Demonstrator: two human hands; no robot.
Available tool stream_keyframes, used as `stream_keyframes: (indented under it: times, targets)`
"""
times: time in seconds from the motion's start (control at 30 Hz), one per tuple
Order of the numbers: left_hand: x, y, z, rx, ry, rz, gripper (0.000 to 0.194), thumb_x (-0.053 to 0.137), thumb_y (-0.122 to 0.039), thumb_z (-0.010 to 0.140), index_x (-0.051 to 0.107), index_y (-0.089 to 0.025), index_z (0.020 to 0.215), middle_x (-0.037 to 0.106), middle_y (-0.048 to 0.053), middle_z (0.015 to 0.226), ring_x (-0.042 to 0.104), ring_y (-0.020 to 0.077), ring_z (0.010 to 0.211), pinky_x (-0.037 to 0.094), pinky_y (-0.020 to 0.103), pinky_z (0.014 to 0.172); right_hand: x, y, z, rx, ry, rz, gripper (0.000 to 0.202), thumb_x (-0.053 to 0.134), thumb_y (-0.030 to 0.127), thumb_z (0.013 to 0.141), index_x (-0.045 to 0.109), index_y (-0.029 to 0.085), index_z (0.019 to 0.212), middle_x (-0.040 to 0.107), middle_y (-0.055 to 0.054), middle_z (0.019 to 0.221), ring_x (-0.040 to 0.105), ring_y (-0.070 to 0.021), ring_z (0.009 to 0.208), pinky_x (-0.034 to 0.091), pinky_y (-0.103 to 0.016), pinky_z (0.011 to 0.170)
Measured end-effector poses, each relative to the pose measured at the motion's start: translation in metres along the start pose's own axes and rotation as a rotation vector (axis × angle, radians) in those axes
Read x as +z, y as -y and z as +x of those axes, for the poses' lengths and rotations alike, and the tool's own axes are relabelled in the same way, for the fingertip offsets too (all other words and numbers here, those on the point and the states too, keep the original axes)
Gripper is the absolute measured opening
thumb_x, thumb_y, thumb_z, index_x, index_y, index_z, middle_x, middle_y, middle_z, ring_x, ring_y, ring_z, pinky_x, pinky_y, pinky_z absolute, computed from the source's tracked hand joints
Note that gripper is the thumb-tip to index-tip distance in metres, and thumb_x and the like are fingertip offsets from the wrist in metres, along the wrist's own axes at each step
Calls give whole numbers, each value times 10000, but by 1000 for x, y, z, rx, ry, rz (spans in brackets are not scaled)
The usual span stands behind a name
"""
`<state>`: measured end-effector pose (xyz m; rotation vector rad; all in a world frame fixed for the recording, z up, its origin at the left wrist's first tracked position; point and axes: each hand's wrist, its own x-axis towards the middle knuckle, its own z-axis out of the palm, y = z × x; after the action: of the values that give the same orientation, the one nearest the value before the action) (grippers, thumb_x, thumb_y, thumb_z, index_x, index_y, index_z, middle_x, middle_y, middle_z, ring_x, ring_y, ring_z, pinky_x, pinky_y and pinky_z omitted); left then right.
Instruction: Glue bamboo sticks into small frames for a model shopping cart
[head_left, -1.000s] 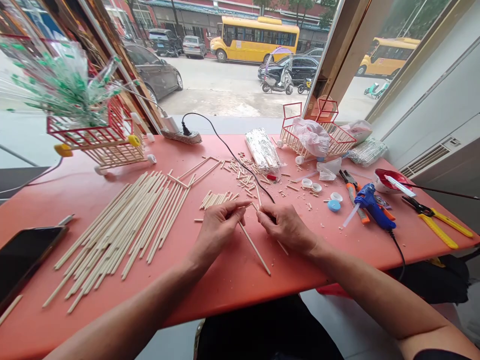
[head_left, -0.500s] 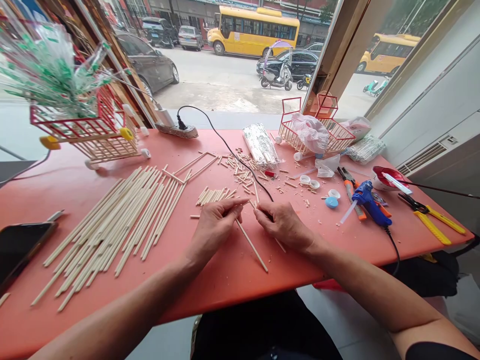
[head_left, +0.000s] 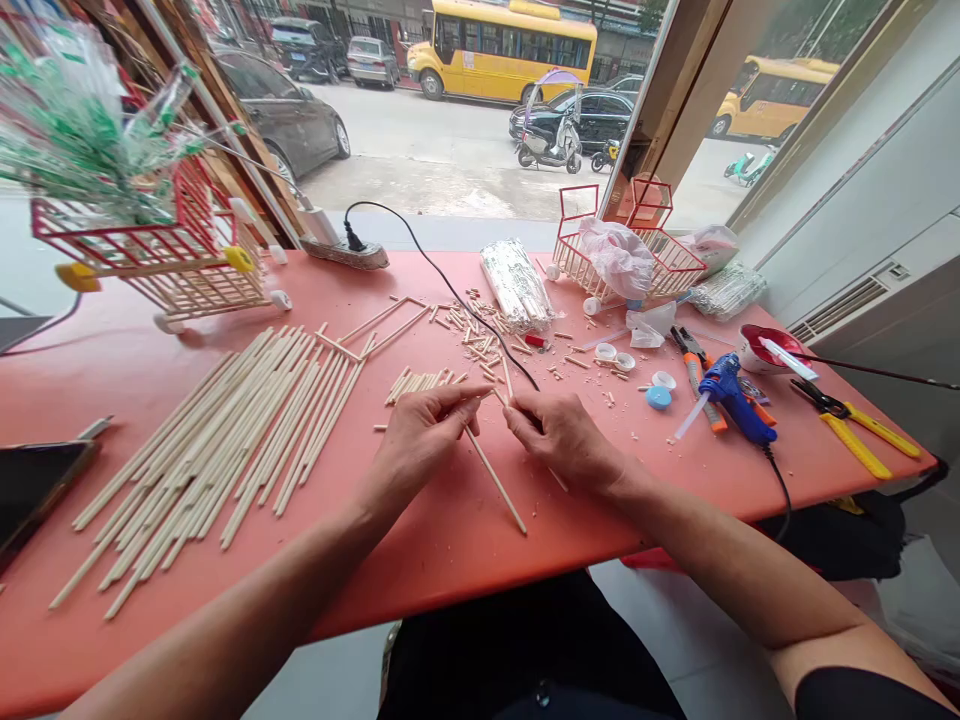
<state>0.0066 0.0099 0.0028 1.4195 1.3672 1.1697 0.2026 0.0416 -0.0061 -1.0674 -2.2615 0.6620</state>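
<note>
My left hand (head_left: 427, 430) is closed, thumb and forefinger pinched together near a thin wooden stick (head_left: 496, 480) that slants from beneath the fingers toward the table's front edge. Close beside it, my right hand (head_left: 562, 435) is closed around another wooden stick (head_left: 507, 376), whose upper end shows above the fist and lower end below it. Both sets of fingertips almost meet, and the exact grip between them is partly hidden. Behind the left hand lies a row of short cut sticks (head_left: 420, 384). Many long sticks (head_left: 217, 450) are spread to the left, near a stick frame (head_left: 375, 330).
A blue glue gun (head_left: 731, 400), orange-handled pliers (head_left: 694, 375) and yellow-handled cutters (head_left: 855, 430) lie right. Stick carts stand back left (head_left: 150, 250) and back right (head_left: 637, 260). A black cable (head_left: 442, 280) crosses the table from a power strip (head_left: 345, 252). A phone (head_left: 45, 490) sits left.
The view has shifted slightly, so everything appears a little further left and up. Both hands keep nearly the same pose and place over the sticks.
</note>
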Motion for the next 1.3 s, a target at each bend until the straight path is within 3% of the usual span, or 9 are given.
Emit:
stream_keyframes:
  times: [0.17, 0.4, 0.7, 0.97, 1.07, 1.2, 1.3]
  targets:
    - [-6, -5, 3, -36, 59, -11, 462, 581, -514, 937, 797, -121, 1050, 755, 74, 738, 575, 169, 628, 495, 301, 646, -5, 3, 2, -5, -6, -12, 306, 484, 215, 945, 356, 214, 668, 333, 63, 600, 304, -90, 568, 218, -275, 587]
    - [-13, -16, 4, -49, 49, 128, 341, 682, -480, 843, 793, -173, 747, 768, 76, 825, 626, 212, 824, 452, 292, 715, -5, 3, 1, -15, -18, -50, 312, 498, 274, 964, 397, 208, 675, 370, 60, 590, 318, -88, 561, 215, -275, 588]
    - [-16, -13, 4, -109, 69, 57, 319, 723, -491, 774, 805, -184, 754, 764, 84, 835, 627, 240, 831, 404, 293, 629, -3, 2, 1, -45, 8, -98, 283, 493, 261, 955, 406, 205, 691, 357, 60, 597, 300, -84, 560, 212, -267, 583]
    - [-15, -11, 7, -110, 85, -3, 330, 750, -495, 761, 802, -172, 797, 772, 91, 849, 600, 212, 802, 419, 306, 703, -2, 3, -1, -81, -8, -115, 316, 498, 273, 966, 384, 205, 680, 337, 63, 599, 279, -82, 564, 206, -269, 582]
    - [-17, -11, 7, -133, 86, 2, 346, 739, -510, 783, 798, -170, 813, 714, 57, 758, 511, 159, 668, 378, 293, 640, -4, 5, -1, -74, -10, -117, 325, 492, 281, 972, 374, 208, 678, 331, 64, 599, 270, -84, 565, 204, -272, 583]
    - [-19, -12, 6, -149, 115, 95, 379, 718, -548, 796, 791, -179, 755, 528, 6, 611, 407, 142, 591, 272, 285, 545, -5, 7, -1, -70, 7, -111, 317, 480, 289, 978, 382, 208, 688, 336, 63, 598, 276, -85, 563, 201, -274, 584]
    - [-20, -12, 6, -146, 127, 111, 386, 709, -556, 792, 796, -181, 759, 541, 15, 619, 401, 140, 572, 247, 285, 520, -5, 7, 0, -77, 14, -118, 311, 476, 291, 980, 394, 207, 693, 343, 61, 599, 278, -86, 564, 201, -275, 587]
